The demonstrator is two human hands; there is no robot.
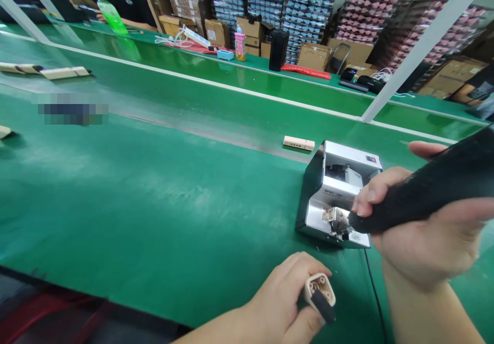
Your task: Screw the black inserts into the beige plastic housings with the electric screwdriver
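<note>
Right hand (420,230) closed around a black sleeved cable (432,194), blurred, far end cut off at 3 o'clock; its tip meets or nears a silver bench machine (332,189), contact unclear. Left hand (278,303) grips a cream connector housing (319,293) at 6 o'clock above the green worktop (154,215).

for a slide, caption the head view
Right hand holds black cable at metal machine, left hand holds cream plug
</note>
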